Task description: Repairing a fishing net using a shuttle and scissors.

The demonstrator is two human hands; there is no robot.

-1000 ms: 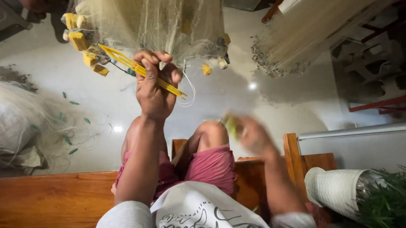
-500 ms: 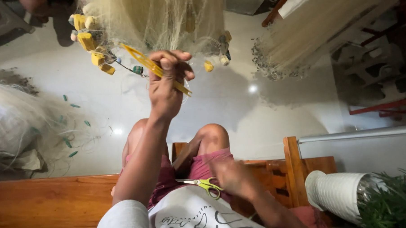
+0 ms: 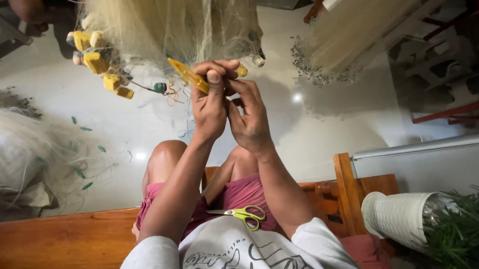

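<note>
Netting needle point(image 3: 187, 76): yellow, flat, long axis slanting up-left from the grip; left hand point(image 3: 211, 101) pinches its lower end, right hand point(image 3: 249, 115) fingers pinching alongside.

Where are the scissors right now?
In the head view, the green-handled scissors lie on the person's lap, low centre, below both raised hands and just above the white shirt.

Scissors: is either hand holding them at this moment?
No, the scissors lie on the person's lap, while the left hand and right hand are raised at the yellow netting needle.
</note>
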